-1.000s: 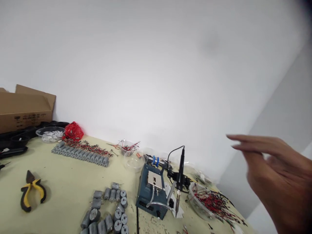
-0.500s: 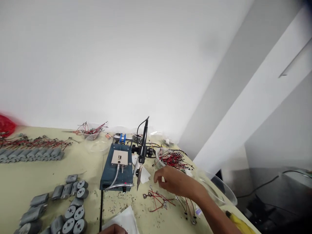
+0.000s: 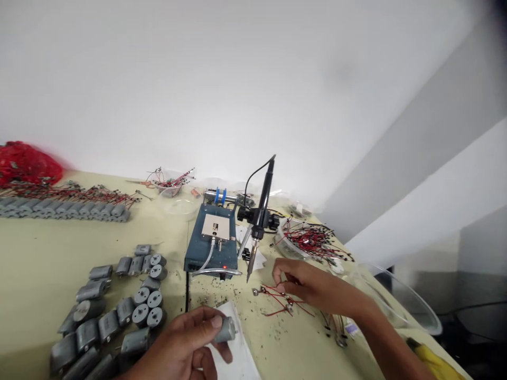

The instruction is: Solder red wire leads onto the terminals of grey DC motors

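My left hand [image 3: 190, 343] is closed round a grey motor [image 3: 226, 330], thumb on top, over a white paper [image 3: 237, 356] at the bottom centre. My right hand [image 3: 295, 277] reaches down from the right over red wires [image 3: 277, 311] lying on the table. Its thumb and index finger come together at the wires, and a red wire appears between them. Left of that hand a soldering iron [image 3: 261, 211] stands tilted in a holder, tip down. Behind it, the blue soldering station [image 3: 194, 237] carries a solder spool [image 3: 220, 196].
Grey motors [image 3: 109, 324] stand in a group at the left on the table [image 3: 158, 235]. A row of wired motors [image 3: 63, 208] lies behind them. Plastic bowls of red wires are at the back [image 3: 170, 182] and right [image 3: 289, 243]. A clear basin [image 3: 415, 301] is at the far right.
My left hand has come up into view with the grey motor. My right hand's fingers have moved down to the red wires. The camera view has shifted, showing more of the table.
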Demonstrator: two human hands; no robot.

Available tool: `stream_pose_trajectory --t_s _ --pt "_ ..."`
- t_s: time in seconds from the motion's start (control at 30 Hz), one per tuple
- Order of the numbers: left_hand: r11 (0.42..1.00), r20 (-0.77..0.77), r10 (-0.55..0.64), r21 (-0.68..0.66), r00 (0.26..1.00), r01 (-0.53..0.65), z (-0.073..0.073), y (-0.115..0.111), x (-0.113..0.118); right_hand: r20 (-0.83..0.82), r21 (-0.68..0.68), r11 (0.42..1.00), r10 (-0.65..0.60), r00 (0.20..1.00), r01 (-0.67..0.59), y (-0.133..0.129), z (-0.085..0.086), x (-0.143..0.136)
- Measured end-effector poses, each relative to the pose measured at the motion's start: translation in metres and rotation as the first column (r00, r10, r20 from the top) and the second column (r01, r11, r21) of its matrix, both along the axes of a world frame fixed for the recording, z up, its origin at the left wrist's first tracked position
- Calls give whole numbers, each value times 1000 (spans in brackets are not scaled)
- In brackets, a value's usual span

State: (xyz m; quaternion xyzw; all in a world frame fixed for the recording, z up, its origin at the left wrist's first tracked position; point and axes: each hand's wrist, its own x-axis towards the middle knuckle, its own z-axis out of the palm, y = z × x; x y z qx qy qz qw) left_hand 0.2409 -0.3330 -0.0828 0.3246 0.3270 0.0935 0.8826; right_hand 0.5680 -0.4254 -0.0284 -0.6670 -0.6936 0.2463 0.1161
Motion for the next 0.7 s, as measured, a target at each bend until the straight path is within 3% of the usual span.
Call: stream_pose_trajectory --t_s 0.13,0.27,0.5,0.7 --pt "999 39 -37 39 999 36 11 5 8 26 146 989 -1 1000 -3 -4 4 -5" --pt "999 71 -37 27 997 35 6 8 14 77 299 953 30 997 -51 -4 1 -10" --pt "997 155 4 70 988 -15 -15 8 14 152 571 810 56 987 -134 -7 3 -15" --pt "995 131 23 93 991 -36 -11 12 19 212 685 710 25 977 -167 -1 1 -20"
